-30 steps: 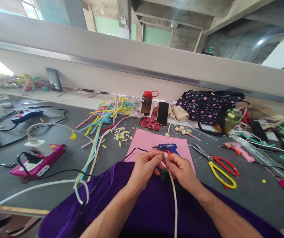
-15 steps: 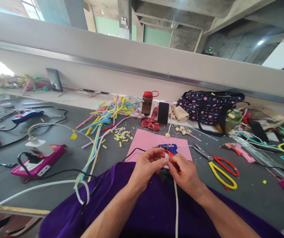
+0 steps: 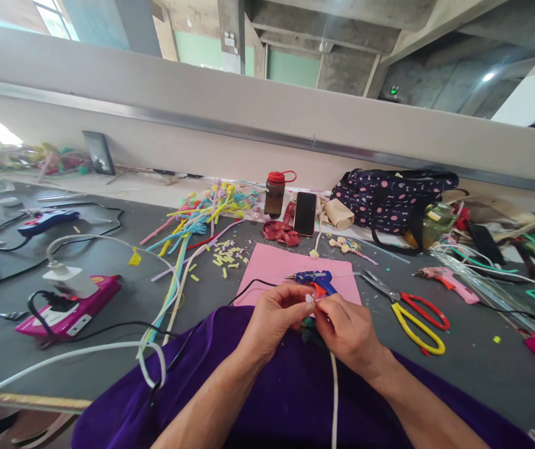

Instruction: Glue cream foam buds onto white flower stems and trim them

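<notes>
Close together over my purple-covered lap, both hands work at a small whitish piece (image 3: 310, 299) too small to name. My left hand (image 3: 265, 321) pinches it between thumb and fingertips. My right hand (image 3: 349, 330) is closed against its other side, and a long white cord (image 3: 333, 399) hangs down from under that hand. Just beyond the fingers lies a blue hot glue gun (image 3: 312, 277) with an orange trigger, on a pink sheet (image 3: 267, 262). Scissors (image 3: 405, 305) with one red and one yellow handle lie open to the right.
A pile of coloured fuzzy stems (image 3: 211, 209) and cut yellow bits (image 3: 228, 257) lie left of the sheet. Behind are a bottle (image 3: 275, 194), a phone (image 3: 305, 214) and a patterned bag (image 3: 389, 199). A pink glue gun (image 3: 449, 280) is right, a magenta power strip (image 3: 85, 308) left.
The whitish piece has shifted slightly left and down between my fingertips, and my right fingers have turned a little. The whole view has moved slightly; objects on the table stay put.
</notes>
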A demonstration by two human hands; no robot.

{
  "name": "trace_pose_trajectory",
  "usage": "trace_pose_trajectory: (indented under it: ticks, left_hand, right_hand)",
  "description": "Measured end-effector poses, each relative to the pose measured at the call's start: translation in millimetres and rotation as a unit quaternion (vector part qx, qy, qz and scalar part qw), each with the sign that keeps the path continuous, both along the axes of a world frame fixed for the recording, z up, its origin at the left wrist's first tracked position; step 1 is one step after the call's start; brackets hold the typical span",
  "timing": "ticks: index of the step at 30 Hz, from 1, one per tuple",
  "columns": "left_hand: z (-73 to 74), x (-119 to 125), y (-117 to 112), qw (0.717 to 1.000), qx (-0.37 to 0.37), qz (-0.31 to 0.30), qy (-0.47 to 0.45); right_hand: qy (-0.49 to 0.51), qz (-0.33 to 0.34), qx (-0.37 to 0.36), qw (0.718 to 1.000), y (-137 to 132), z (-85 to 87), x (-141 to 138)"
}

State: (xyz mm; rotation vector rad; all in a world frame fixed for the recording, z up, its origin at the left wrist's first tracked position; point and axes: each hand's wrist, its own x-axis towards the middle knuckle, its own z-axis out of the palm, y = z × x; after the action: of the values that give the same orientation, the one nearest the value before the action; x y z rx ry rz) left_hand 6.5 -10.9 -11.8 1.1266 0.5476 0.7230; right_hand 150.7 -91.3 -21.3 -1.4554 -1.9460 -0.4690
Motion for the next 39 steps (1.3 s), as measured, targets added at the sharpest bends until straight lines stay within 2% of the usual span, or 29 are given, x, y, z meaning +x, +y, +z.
trace_pose_trajectory:
  ticks: [8,10,12,14,16,18,20,22,27,30,34,39]
  left_hand:
    - [-2.6,1,1,1.000,0.007,0.003,-0.004]
    - [-3.2,1,2,1.000,0.010,0.000,-0.002]
    - [-2.7,0,2,1.000,0.001,-0.001,-0.003]
    - [-1.4,0,1,1.000,-0.003,-0.007,-0.003]
    - [0.1,-1,-1,1.000,0.012,-0.024,-0.001]
    - [1.0,0,-3,0.999,0.031,-0.042,-0.002]
    - [0.9,0,-4,0.998,0.030,-0.056,-0.003]
    - [0.1,1,-4,0.998,0.013,-0.061,-0.002]
    - [-1.0,3,-2,0.999,-0.028,-0.041,0.006]
    - [0.1,3,-2,0.999,-0.032,-0.011,0.002]
    - [0.8,2,-3,1.000,-0.027,-0.006,-0.007]
    - [-1.9,4,-4,0.998,-0.053,-0.004,-0.019]
  right_hand:
    - [0.013,0.000,-0.021,1.000,1,-4.9,0]
    - [0.045,0.003,-0.037,0.998,1,-3.2,0]
    - [0.128,0.010,-0.077,0.989,0,1.7,-1]
    - [0.272,0.024,-0.148,0.950,-1,8.4,-1]
    - [0.428,0.055,-0.223,0.874,-2,13.6,-1]
    - [0.537,0.096,-0.268,0.794,-1,15.2,-2]
    - [0.590,0.129,-0.279,0.746,2,13.4,-2]
    - [0.608,0.143,-0.273,0.731,5,10.3,-2]
    - [0.607,0.130,-0.235,0.748,9,7.7,0]
    - [0.614,0.128,-0.242,0.740,11,7.4,0]
    - [0.634,0.127,-0.281,0.709,11,5.0,-1]
    - [0.679,0.142,-0.309,0.650,13,3.2,-1]
